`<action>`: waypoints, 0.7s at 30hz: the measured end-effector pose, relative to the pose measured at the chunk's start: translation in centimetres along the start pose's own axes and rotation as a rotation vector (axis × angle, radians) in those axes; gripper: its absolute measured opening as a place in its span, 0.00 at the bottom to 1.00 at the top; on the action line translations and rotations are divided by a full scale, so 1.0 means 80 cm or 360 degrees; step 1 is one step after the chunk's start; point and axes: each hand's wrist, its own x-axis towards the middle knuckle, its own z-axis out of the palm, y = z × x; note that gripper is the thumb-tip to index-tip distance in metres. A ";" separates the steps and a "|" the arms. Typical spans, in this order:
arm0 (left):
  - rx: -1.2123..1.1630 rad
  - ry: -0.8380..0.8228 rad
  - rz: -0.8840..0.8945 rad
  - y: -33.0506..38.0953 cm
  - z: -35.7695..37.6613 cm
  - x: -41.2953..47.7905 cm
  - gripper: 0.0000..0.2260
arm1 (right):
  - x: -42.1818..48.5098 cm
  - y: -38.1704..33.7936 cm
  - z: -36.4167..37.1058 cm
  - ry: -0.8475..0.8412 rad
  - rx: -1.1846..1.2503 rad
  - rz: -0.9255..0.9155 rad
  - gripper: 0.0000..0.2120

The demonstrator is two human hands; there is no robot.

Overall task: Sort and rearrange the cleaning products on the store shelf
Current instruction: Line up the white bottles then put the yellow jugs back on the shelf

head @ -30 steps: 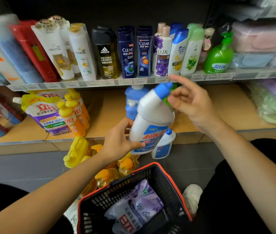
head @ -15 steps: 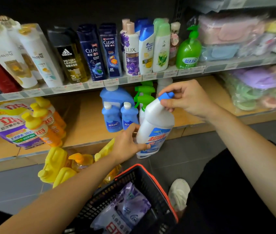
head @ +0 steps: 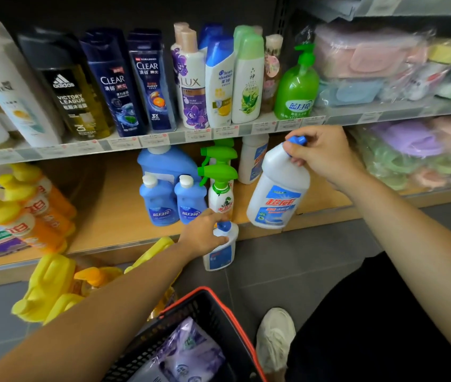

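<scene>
A: Fixtures first, largest down?

B: Upper shelf [head: 163, 140]: one row of upright shampoo bottles [head: 149, 81], with a green pump bottle [head: 297, 86] at the row's right end. Lower shelf [head: 114, 216], wooden: orange bottles [head: 39, 216] with yellow caps at the left, blue stock in the middle. Grey floor [head: 315, 257] beneath.

A: Floor items?

B: One black basket [head: 191, 310], red rim, nearest the person, with a purple pouch [head: 191, 351] inside. Yellow jugs [head: 50, 288] heaped to its left, against the lower shelf's front. One pale shoe [head: 274, 334] to the basket's right.

A: Middle of the lower shelf?

B: One big blue jug [head: 166, 164] at the back. Two blue bottles [head: 158, 199] with white caps stand side by side before it. Two green-headed spray bottles [head: 218, 172] are just right of those, one behind the other. A tall white bottle [head: 253, 161] stands upright further back.

A: Items in hand?

B: Large white bottle [head: 276, 197], blue cap, blue and red label. It is off the shelf, hanging tilted in the air before the lower shelf's front edge, right of the spray bottles. The right hand [head: 326, 153] holds it, fingers curled round its neck just under the cap.

A: And the other?

B: Small white bottle [head: 220, 255], blue cap. It stands upright on the floor, tight against the lower shelf's front, below the spray bottles. The left hand [head: 205, 237] grips its top, fingers wrapped round the shoulder, the cap showing above them.
</scene>
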 end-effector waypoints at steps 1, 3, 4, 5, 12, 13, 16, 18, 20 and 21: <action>-0.0015 -0.0013 0.0013 -0.001 0.004 0.004 0.23 | 0.008 0.007 0.000 0.0037 -0.0027 0.0006 0.04; -0.0035 0.0007 0.0039 -0.003 0.010 0.010 0.21 | 0.024 0.021 0.006 0.0071 -0.0112 0.0005 0.07; -0.0038 0.0025 0.0044 -0.003 0.013 0.012 0.19 | 0.030 0.028 0.011 0.0081 -0.0160 0.0006 0.09; -0.0033 0.0041 0.0041 -0.002 0.014 0.014 0.18 | 0.036 0.035 0.017 0.0086 -0.0190 0.0021 0.10; 0.0224 0.0818 0.0339 0.033 -0.022 0.028 0.07 | 0.052 0.078 0.062 -0.0106 -0.0059 0.0189 0.11; 0.0235 0.1012 0.0440 0.040 -0.031 0.033 0.08 | 0.054 0.080 0.068 -0.0129 -0.0017 0.0194 0.11; 0.0259 0.1197 0.0580 0.062 -0.061 0.060 0.16 | 0.058 0.082 0.079 -0.0179 0.0124 0.0234 0.14; 0.0237 0.1035 0.0577 0.075 -0.076 0.081 0.24 | 0.059 0.085 0.080 -0.0261 0.0215 0.0276 0.16; 0.0209 0.0805 0.0617 0.084 -0.084 0.098 0.29 | 0.061 0.091 0.075 -0.0376 0.0288 0.0297 0.18; 0.0197 0.0730 0.0645 0.087 -0.085 0.105 0.29 | 0.062 0.095 0.070 -0.0408 0.0300 0.0305 0.18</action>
